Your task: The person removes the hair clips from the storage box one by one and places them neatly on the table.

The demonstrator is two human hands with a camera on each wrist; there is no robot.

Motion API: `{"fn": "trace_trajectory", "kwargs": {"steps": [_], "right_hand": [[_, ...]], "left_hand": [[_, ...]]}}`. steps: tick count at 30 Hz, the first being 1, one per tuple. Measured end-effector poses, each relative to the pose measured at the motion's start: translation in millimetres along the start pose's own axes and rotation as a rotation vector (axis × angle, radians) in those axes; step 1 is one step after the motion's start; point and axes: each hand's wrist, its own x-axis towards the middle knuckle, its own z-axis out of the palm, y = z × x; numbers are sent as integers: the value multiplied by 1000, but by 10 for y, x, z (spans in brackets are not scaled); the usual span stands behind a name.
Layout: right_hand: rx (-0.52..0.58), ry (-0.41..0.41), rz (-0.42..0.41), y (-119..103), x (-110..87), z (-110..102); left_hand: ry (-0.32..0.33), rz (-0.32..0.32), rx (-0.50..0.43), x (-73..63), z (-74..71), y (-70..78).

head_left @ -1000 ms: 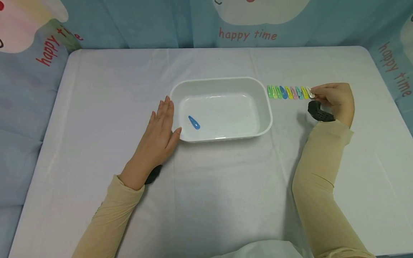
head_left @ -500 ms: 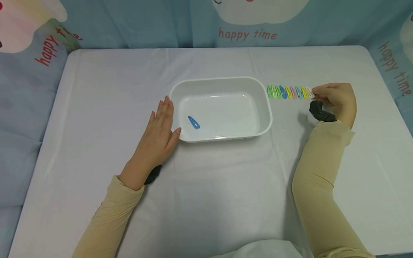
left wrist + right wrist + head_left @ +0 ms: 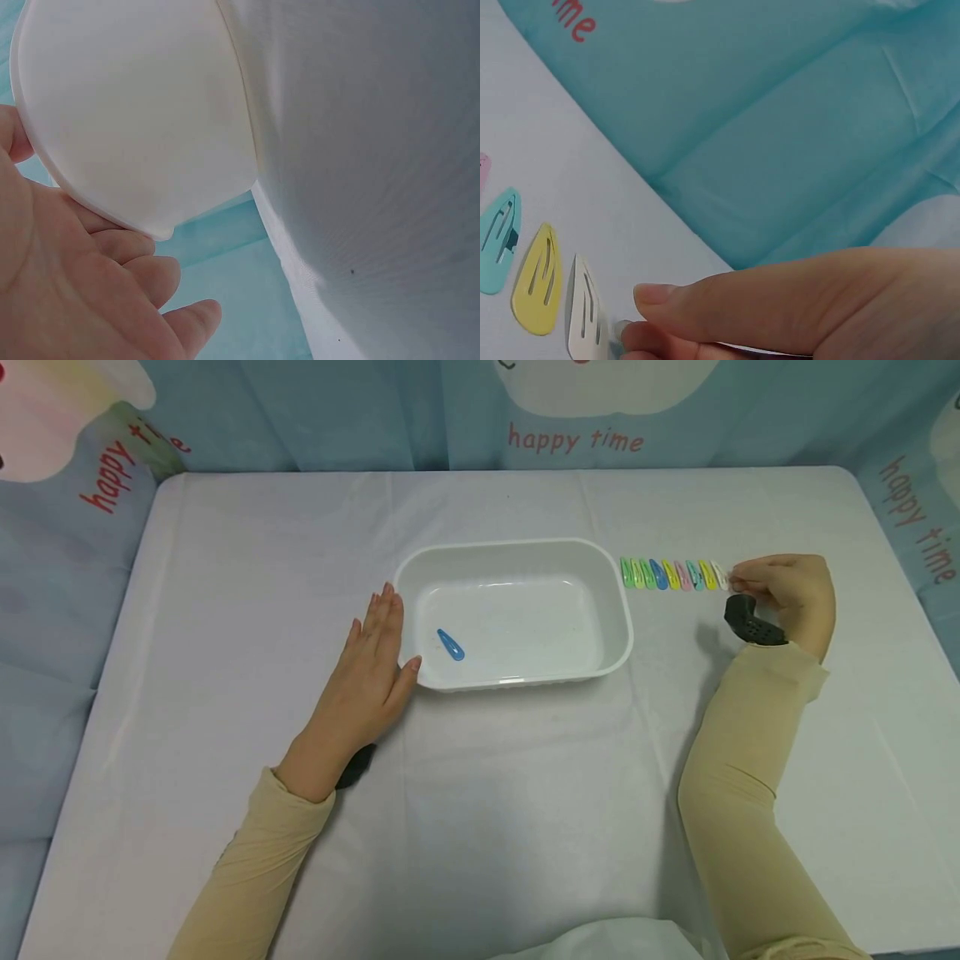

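Observation:
A white plastic tray (image 3: 525, 675) stands mid-table, with one blue snap hair clip (image 3: 452, 645) lying inside. Against the tray's left end rests my left hand (image 3: 363, 681), fingers straight; the left wrist view shows its fingers (image 3: 154, 277) along the underside of the rim. To the right of the tray runs a row of several coloured snap hair clips (image 3: 672, 575). At the row's right end lies a white hair clip (image 3: 585, 315), beside a yellow one (image 3: 538, 289). My right hand (image 3: 791, 589) has its loosely bent fingertips just right of the white clip, with nothing pinched.
The table (image 3: 525, 793) is covered with a white cloth. A blue curtain (image 3: 337, 418) with printed words hangs behind its far edge and along both sides. The clip row starts close to the tray's right rim.
My right hand has shifted slightly right, drawing its fingertips away from the white hair clip, which now lies in line with the row. My left hand and the tray stay put.

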Motion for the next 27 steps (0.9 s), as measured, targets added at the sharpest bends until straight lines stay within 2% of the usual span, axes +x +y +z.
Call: {"fn": "trace_trajectory", "kwargs": {"steps": [5,10,17,24,27], "right_hand": [[25,7,-21,-31,-19,12],[99,-52,-38,-80,-41,45],[106,-91,-93,-184,-116,165],[151,-175,-130,-284,-200,283],[130,-201,-159,-318,-217,333]], "left_hand": [[0,1,1,5,-2,-3],[1,2,2,4,1,-10],[5,5,-1,5,3,-14],[6,11,-6,5,6,-16],[5,11,-8,5,7,-18]]}}
